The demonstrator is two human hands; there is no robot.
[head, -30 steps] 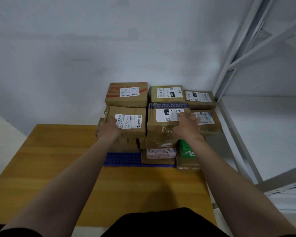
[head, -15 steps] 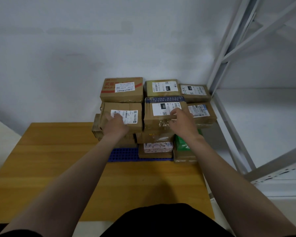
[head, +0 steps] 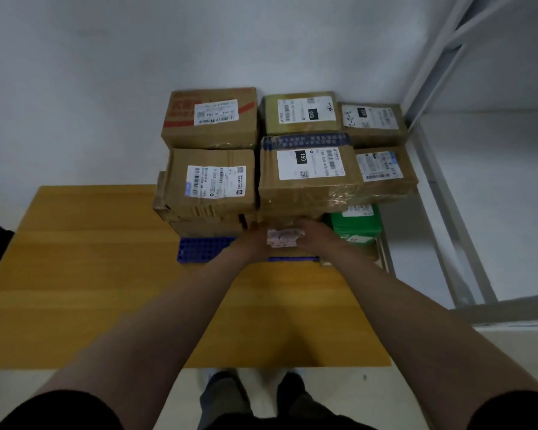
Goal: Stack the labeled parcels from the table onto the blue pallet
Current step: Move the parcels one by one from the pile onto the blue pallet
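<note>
Pink parcel (head: 284,239) low in stack (head: 305,181), between left grip (head: 255,240) and right grip (head: 314,238), both touching it, grasping or released unclear

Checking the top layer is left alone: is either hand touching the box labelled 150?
No, the left hand and right hand are both below the 150 box, at either end of the pink patterned parcel.
</note>
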